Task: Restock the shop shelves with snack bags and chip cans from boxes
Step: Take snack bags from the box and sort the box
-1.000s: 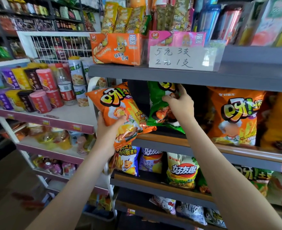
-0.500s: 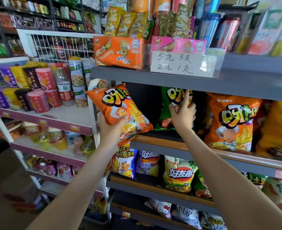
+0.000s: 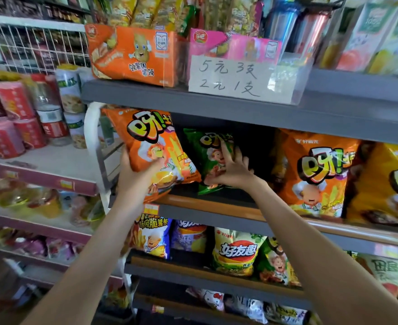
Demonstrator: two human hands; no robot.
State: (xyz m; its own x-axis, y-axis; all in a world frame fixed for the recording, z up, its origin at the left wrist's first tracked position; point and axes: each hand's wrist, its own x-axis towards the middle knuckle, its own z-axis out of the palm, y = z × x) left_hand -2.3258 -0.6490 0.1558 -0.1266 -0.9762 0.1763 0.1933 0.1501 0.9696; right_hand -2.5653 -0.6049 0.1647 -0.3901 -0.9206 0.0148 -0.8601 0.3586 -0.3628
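Your left hand [image 3: 138,177] grips the orange bag [image 3: 151,141] from below — thumb across the front, fingers behind it. The bag sits tilted at the left end of the middle shelf [image 3: 216,208], centre-left of frame. Its lower edge hangs over the shelf's front lip and its right side overlaps the green bag [image 3: 205,156].

Your right hand [image 3: 234,173] lies spread wide on the green bag, fingers straight and splayed. The index points up over the print and the thumb is low by the bag's bottom edge; it presses, doesn't pinch. The green bag stands leaning on the same shelf, just right of the orange one, with a dark gap to its right.

Right of that gap a second orange bag [image 3: 315,174] stands upright, with a yellow bag [image 3: 385,184] touching it at the frame's right edge. Upper centre — a handwritten price sign [image 3: 235,76] just right of an orange box [image 3: 132,55]. Cans [image 3: 12,127] sit on the rack at left.
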